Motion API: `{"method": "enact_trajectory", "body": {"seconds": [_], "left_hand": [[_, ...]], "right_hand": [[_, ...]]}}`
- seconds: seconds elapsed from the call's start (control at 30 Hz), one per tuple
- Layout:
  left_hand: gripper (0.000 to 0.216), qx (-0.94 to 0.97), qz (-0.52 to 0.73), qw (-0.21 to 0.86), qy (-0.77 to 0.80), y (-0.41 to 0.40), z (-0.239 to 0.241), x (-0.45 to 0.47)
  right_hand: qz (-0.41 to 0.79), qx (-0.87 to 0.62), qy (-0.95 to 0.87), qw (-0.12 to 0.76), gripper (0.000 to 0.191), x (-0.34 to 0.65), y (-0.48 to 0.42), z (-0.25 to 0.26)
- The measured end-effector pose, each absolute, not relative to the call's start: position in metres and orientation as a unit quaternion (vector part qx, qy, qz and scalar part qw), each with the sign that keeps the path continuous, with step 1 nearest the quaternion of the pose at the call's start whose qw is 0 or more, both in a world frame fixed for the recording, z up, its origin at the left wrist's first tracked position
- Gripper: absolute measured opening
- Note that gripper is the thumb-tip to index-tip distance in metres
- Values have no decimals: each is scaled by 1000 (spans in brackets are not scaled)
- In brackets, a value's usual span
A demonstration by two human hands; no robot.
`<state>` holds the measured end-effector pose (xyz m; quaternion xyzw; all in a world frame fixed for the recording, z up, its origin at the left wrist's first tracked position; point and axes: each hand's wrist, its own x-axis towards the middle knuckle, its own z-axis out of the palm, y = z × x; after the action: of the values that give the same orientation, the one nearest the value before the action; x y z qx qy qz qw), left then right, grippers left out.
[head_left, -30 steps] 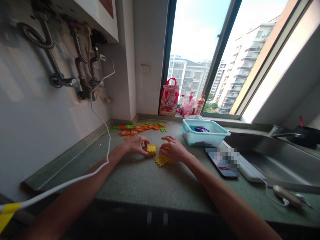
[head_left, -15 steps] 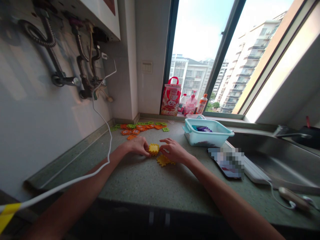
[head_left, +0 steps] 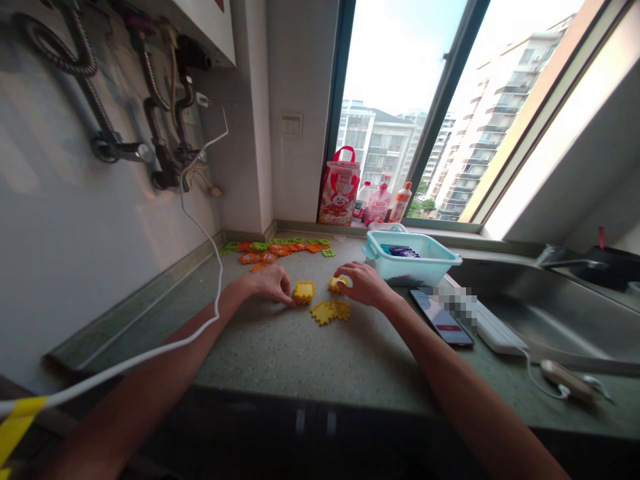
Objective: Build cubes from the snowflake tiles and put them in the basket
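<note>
A small stack of yellow toothed puzzle tiles (head_left: 304, 291) stands on the green speckled counter (head_left: 320, 360). My left hand (head_left: 267, 283) rests beside it with fingertips pinched against its left side. My right hand (head_left: 363, 283) is off to the right, fingers curled round a single yellow tile (head_left: 337, 283). Two loose yellow tiles (head_left: 330, 311) lie flat just in front, between my hands.
Orange and green tiles (head_left: 280, 250) are scattered at the back by the wall. A pale blue basin (head_left: 410, 260) stands right of my hand, then a phone (head_left: 443, 325), a white slab and a steel sink (head_left: 550, 313). A white cable (head_left: 210, 280) hangs along my left arm. Bottles and a bag sit on the sill.
My right hand has left the yellow stack and moved right, where it now holds a single yellow tile. My left hand stays at the stack.
</note>
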<state>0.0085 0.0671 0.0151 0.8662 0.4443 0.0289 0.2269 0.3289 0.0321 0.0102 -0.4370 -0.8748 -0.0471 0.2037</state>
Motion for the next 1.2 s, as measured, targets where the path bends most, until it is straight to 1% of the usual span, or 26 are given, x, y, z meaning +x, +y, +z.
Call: {"method": "enact_trajectory", "body": {"seconds": [0.13, 0.2, 0.27, 0.33, 0.4, 0.53, 0.63, 0.7, 0.77, 0.83, 1.1, 1.2], "left_hand": [[38, 875, 36, 205, 436, 65, 18, 8], [48, 879, 53, 171, 441, 63, 21, 9], [63, 881, 77, 149, 442, 61, 22, 10], [77, 885, 100, 151, 429, 61, 22, 11], [82, 891, 114, 161, 408, 61, 20, 12], [75, 892, 116, 181, 398, 64, 15, 15], [71, 891, 113, 185, 399, 66, 13, 15], [63, 894, 114, 184, 393, 66, 12, 15], [52, 898, 115, 184, 384, 66, 12, 14], [45, 901, 117, 188, 373, 66, 13, 14], [35, 903, 117, 190, 367, 64, 15, 15], [41, 901, 117, 176, 378, 63, 19, 12]], "right_hand": [[-19, -476, -863, 169, 31, 347, 39, 4], [3, -485, -859, 164, 39, 349, 42, -1], [13, -489, -856, 167, 45, 347, 44, -5], [16, -489, -855, 175, 44, 344, 46, -9], [19, -488, -852, 186, 37, 341, 48, -12], [17, -486, -849, 206, 34, 337, 47, -10], [27, -460, -847, 266, 36, 326, 39, 0], [46, -419, -852, 311, 36, 311, 30, 8], [57, -377, -863, 330, 33, 294, 22, 15], [58, -354, -875, 325, 30, 280, 17, 18], [48, -343, -898, 272, 29, 263, 21, 7], [40, -342, -898, 274, 33, 268, 20, 11]]}}
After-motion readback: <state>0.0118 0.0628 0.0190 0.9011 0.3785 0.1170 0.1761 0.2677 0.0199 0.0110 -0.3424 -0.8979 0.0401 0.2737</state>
